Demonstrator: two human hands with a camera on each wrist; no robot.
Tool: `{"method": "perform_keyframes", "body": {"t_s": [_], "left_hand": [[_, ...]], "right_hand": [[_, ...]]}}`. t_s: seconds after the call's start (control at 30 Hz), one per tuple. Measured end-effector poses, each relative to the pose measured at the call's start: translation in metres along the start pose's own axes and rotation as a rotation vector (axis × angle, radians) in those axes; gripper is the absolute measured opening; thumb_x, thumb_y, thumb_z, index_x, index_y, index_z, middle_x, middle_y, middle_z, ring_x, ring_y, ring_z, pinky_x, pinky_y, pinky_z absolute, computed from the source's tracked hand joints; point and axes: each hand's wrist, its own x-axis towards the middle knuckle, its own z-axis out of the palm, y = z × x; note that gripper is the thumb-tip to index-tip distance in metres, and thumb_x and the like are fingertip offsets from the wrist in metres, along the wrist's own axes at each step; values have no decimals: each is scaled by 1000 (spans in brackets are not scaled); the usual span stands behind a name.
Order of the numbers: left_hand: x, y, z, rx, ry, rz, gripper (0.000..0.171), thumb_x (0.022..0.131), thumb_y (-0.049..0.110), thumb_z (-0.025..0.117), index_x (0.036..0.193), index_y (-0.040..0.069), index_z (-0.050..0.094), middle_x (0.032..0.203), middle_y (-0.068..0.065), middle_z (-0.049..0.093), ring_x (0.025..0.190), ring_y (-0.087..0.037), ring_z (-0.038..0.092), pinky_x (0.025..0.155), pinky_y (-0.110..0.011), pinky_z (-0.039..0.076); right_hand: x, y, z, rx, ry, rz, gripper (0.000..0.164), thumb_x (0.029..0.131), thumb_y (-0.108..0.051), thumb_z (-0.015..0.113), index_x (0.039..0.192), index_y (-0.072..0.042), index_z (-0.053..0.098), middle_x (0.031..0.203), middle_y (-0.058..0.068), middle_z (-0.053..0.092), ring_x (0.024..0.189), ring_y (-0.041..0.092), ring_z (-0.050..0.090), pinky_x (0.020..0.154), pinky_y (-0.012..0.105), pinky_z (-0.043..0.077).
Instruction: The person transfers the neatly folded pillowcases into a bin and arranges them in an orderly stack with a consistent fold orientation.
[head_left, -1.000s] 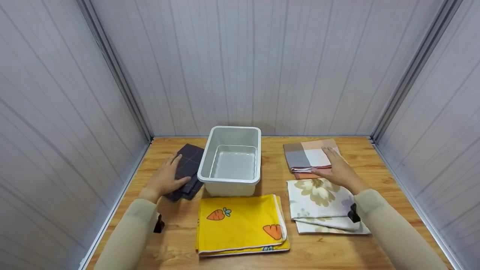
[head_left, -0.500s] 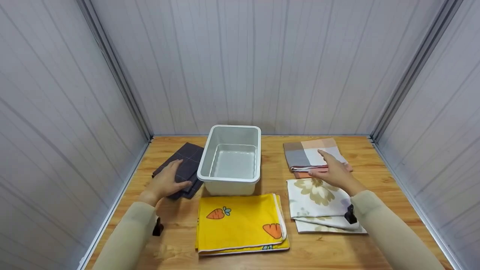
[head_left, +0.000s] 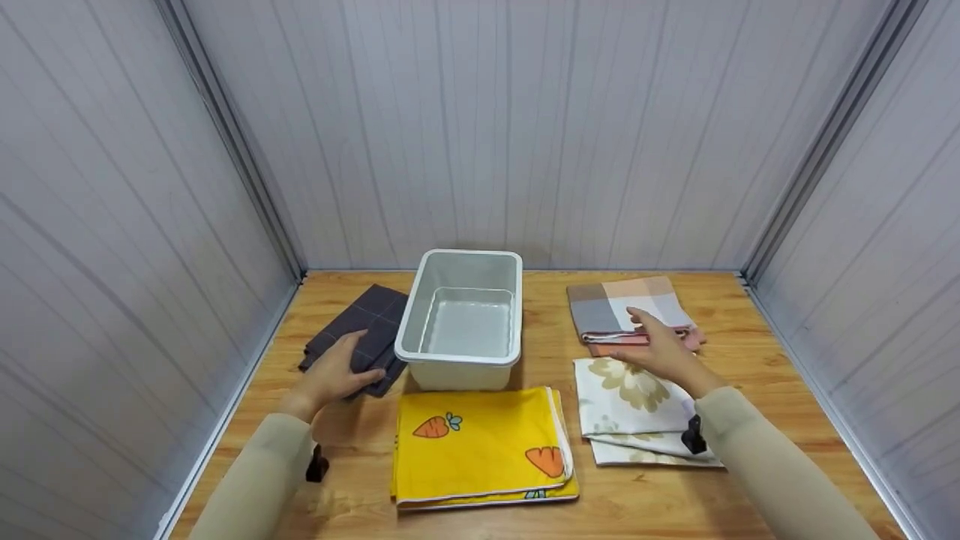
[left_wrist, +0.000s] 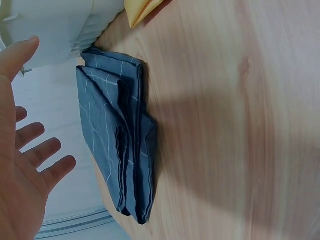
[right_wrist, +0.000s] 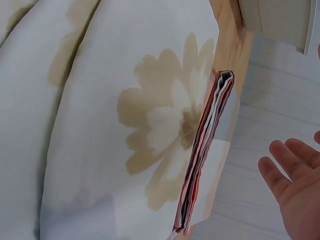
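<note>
My left hand point(head_left: 331, 377) hovers over the near part of a folded dark checked cloth point(head_left: 377, 314), thumb spread from the fingers. A gap shows between that hand and the navy-looking cloth point(left_wrist: 107, 117) in the left wrist view. On the other side, my right hand point(head_left: 664, 352) is held above the front edge of a folded plaid cloth point(head_left: 592, 311) in grey, white and peach. Its fingers point(right_wrist: 291, 162) hold nothing in the right wrist view. Nearer to me lies a folded white cloth point(head_left: 622, 405) with a beige flower, partly behind the right sleeve.
A white plastic bin point(head_left: 463, 377) with nothing inside stands at the back, between the hands. In front of it lies a folded yellow cloth point(head_left: 480, 465) with carrot prints. Pale panelled walls point(head_left: 480, 135) bound the wooden table point(head_left: 352, 495) at the back and sides.
Both hands have drawn back slightly toward me, the right one also inward to the left. More of the dark cloth and the plaid cloth shows now. The cloths and bin stay put.
</note>
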Motion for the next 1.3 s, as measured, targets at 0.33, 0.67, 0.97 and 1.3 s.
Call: {"method": "perform_keyframes", "body": {"t_s": [0.33, 0.67, 0.97, 1.3], "left_hand": [[-5, 1, 13, -65, -25, -39, 102, 97, 54, 79, 168, -1, 32, 172, -31, 33, 159, -53, 33, 128, -70, 28], [-8, 4, 24, -141, -23, -42, 87, 96, 39, 83, 161, -2, 43, 165, -28, 47, 155, -50, 42, 128, -68, 31], [-10, 4, 31, -168, -50, -67, 81, 95, 39, 85, 157, 0, 51, 161, -25, 54, 148, -47, 52, 122, -65, 42], [-8, 6, 39, -173, -62, -63, 71, 94, 27, 85, 152, -2, 56, 155, -26, 59, 142, -44, 58, 122, -62, 43]], "right_hand": [[-2, -4, 14, -18, -22, 14, 96, 94, -32, 87, 164, 6, 35, 155, 38, 51, 139, 58, 55, 113, 71, 47], [-3, -7, 24, 35, -43, 8, 92, 92, -32, 88, 162, 5, 41, 146, 35, 58, 128, 52, 63, 108, 65, 53], [-2, -12, 32, 70, -65, 12, 87, 91, -29, 90, 159, 3, 46, 140, 31, 63, 119, 44, 67, 108, 64, 52], [-3, -17, 41, 87, -96, -9, 84, 91, -26, 89, 157, 4, 47, 132, 30, 65, 115, 40, 68, 105, 63, 53]]}}
